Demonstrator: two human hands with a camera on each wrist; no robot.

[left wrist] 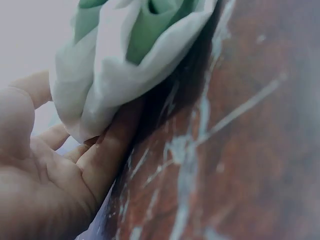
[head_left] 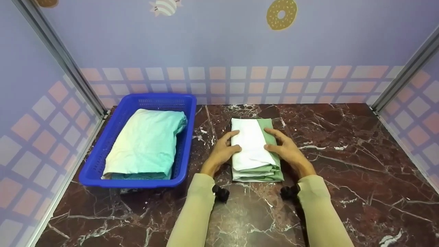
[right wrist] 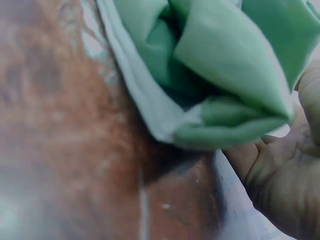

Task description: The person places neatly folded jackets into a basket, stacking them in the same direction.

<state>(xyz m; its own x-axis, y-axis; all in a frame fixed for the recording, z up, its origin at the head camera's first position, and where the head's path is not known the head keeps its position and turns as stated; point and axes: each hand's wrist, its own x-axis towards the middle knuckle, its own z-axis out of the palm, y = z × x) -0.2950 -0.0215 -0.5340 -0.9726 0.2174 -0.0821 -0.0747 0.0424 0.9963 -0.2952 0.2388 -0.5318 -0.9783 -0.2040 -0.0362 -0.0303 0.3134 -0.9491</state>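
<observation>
A folded white and green cloth (head_left: 248, 144) lies on the dark red marble tabletop, its layered edge toward the person. My left hand (head_left: 221, 151) grips its left side, thumb and a finger over the top. In the left wrist view other fingers (left wrist: 112, 150) reach beneath the white folds (left wrist: 117, 80). On the opposite side my right hand (head_left: 288, 151) holds the green edge, thumb on top. The right wrist view shows the green layers (right wrist: 225, 60) bulging open at the end, with part of the right hand (right wrist: 285, 175) behind and under them.
Left of the hands stands a blue plastic basket (head_left: 190, 144) with a folded pale turquoise cloth (head_left: 147, 140) in it. A patterned back wall (head_left: 219, 44) and side panels (head_left: 41, 130) bound the marble tabletop (head_left: 343, 206). Black wrist cameras (head_left: 221, 193) sit at both cuffs.
</observation>
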